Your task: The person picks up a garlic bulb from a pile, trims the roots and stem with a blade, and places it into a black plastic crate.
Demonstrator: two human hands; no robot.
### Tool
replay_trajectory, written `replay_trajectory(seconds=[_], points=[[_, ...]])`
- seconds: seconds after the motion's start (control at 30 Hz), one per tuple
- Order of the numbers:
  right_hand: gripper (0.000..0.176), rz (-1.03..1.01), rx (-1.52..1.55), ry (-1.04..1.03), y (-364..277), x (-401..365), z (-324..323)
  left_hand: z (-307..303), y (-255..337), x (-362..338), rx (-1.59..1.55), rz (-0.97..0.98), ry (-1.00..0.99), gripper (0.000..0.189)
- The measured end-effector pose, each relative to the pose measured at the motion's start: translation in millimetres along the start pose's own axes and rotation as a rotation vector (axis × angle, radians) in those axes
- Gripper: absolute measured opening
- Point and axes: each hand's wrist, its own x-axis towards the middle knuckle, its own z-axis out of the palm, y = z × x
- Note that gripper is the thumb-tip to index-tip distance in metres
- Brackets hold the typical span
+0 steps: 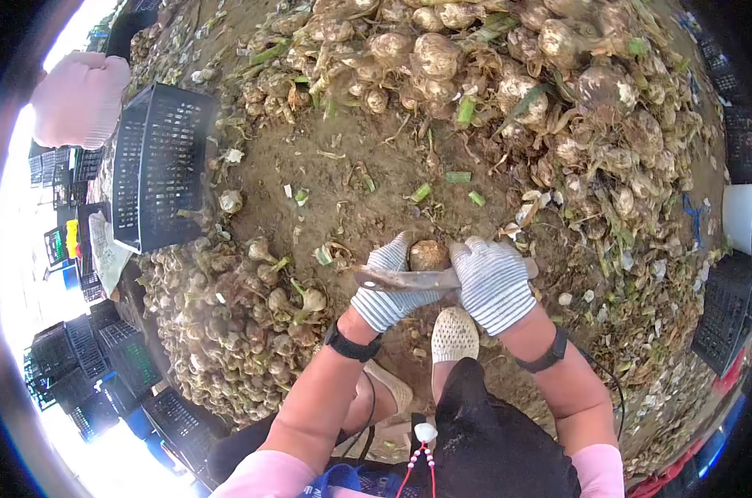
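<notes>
In a white-and-grey striped glove, my left hand (386, 305) is closed on the left side of a brownish garlic bulb (428, 256). My right hand (495, 287), gloved the same way, grips a knife (405, 280). Its worn, flat blade has a hole near the tip and stretches leftward across my left hand, just below the bulb. The knife's other end sticks out past the right side of my right hand. Some fingers of both hands are hidden behind the knife and the gloves.
Untrimmed garlic is heaped (575, 91) at the top and right. More bulbs (226, 332) are piled at lower left. A black plastic crate (164, 166) stands at upper left, beside another person's gloved hand (81, 100). Cut green stem pieces (458, 177) lie on the dirt ground.
</notes>
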Motion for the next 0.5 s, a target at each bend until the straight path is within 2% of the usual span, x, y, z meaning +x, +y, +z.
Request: replay_trajectory(seconds=[0.07,0.1,0.17,0.2,0.23,0.3,0.33,0.37,0.4,0.43,0.5], points=[[0.019,-0.013,0.039,0.092,1,4,9,15,20,-14,-1.022,-0.372,-0.425,0.065],[0.019,0.027,-0.007,0.048,10,-19,5,23,-5,-14,-1.077,-0.415,-0.454,0.065],[0.018,-0.026,0.036,0.199,13,-18,15,13,-10,-20,-1.02,-0.342,-0.268,0.057],[0.017,-0.049,0.009,0.214,11,-14,17,25,-6,-25,-0.25,-0.152,-0.005,0.056],[0.017,-0.045,0.008,0.21,12,-15,15,41,4,-33,-0.252,-0.157,-0.005,0.056],[0.016,0.016,0.017,0.097,14,-14,6,65,21,-46,1.326,0.184,0.044,0.057],[0.015,0.276,-0.06,-0.188,41,0,25,34,-6,-38,0.87,0.236,0.01,0.058],[0.015,0.372,0.003,-0.184,83,-5,45,60,-6,-53,0.891,0.193,-0.053,0.026],[0.018,0.431,0.162,-0.019,96,-23,47,49,-11,-50,0.958,0.238,0.0,0.025],[0.02,0.528,0.264,0.007,94,-33,39,36,-13,-45,1.027,0.294,0.063,0.025],[0.02,0.59,0.464,0.118,90,-60,41,59,15,-50,1.266,0.418,0.144,0.022]])
